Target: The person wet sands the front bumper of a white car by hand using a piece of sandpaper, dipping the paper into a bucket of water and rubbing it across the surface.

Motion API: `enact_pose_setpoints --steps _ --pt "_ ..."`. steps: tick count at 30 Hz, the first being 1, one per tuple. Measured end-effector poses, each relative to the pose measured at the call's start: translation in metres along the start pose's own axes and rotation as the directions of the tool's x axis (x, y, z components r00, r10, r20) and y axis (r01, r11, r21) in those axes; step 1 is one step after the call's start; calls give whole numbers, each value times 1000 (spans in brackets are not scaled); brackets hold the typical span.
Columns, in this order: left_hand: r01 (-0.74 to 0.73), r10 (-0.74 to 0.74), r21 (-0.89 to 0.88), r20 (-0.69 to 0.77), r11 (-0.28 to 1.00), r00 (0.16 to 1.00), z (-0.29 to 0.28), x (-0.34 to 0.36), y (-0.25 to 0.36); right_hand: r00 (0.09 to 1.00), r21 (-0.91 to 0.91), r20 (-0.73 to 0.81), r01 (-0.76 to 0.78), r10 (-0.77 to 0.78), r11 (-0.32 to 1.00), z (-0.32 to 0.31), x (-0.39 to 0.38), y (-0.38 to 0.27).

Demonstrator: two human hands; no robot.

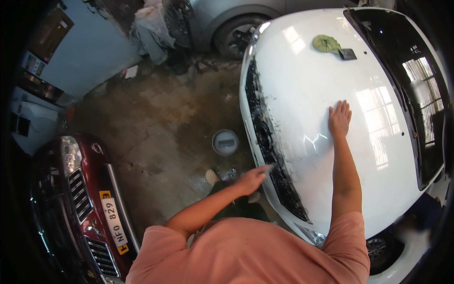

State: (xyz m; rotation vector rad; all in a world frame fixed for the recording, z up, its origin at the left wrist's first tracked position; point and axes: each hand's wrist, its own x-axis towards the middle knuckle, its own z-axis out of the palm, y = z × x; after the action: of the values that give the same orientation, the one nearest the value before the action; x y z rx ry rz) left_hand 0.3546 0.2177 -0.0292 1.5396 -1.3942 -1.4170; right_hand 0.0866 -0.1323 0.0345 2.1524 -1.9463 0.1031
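My right hand lies flat, fingers together, on the glossy white car hood. Just off the hood's front edge, beside the black grille, my left hand pinches a small pale object that is too blurred to name. Far up the hood lie a green cloth and a small dark block, well beyond both hands.
A round grey lid or tub sits on the wet concrete floor in front of the white car. A dark red car stands close at the left. A grey car's wheel and covered clutter are at the back.
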Motion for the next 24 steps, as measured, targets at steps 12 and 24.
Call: enact_pose_setpoints --steps 12,24 --pt "804 -810 -304 -483 511 333 -262 -313 -320 974 -87 53 -214 219 973 -1 -80 -62" --pt "760 -855 -398 -313 513 413 -426 -318 -385 874 66 -87 -473 477 879 55 -219 -208"
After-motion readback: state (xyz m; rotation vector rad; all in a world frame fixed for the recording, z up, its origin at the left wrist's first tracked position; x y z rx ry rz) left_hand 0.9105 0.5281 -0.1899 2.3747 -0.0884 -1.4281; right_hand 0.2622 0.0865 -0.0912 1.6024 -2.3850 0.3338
